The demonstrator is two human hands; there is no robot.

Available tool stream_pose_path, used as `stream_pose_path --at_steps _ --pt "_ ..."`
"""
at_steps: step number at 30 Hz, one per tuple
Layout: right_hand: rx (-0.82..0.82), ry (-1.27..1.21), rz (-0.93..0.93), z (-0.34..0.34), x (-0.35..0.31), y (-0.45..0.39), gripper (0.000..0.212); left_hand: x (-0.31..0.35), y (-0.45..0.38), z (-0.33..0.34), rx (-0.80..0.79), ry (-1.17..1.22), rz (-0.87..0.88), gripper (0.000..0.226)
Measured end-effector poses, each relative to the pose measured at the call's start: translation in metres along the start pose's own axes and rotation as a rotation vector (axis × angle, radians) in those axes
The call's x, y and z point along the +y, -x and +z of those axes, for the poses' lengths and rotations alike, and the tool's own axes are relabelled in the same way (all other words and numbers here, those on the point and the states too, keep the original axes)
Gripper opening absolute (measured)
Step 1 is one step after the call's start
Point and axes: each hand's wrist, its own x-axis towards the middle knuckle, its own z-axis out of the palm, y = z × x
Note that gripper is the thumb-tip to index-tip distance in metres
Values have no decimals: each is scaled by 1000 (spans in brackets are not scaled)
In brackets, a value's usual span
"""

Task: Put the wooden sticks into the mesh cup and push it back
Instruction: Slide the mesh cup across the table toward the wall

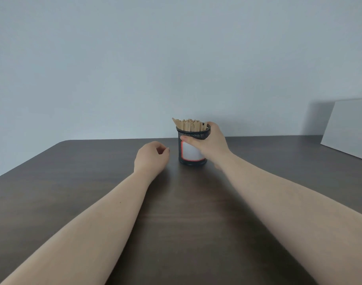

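A black mesh cup with a white, red-edged label stands upright near the far edge of the dark wooden table. Several wooden sticks stand inside it, their tops above the rim. My right hand wraps around the cup's upper right side, thumb across the front just under the rim. My left hand rests on the table a little to the left of the cup, fingers curled loosely with nothing in them, not touching the cup.
A white board leans at the far right of the table against the pale wall. The table's far edge runs just behind the cup, and its left corner is rounded.
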Motion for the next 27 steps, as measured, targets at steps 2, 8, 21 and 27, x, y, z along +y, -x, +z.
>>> stream_pose_path --at_steps 2,8,21,27 --pt "3 -12 -5 2 3 -8 82 1 -6 4 6 -4 8 21" --pt "16 -24 -8 10 13 -33 87 -3 -16 9 13 54 8 22" --pt "54 43 27 23 29 -91 94 -4 -27 17 13 74 19 14" --pt "56 33 26 27 38 -106 95 -2 -27 18 8 82 36 16"
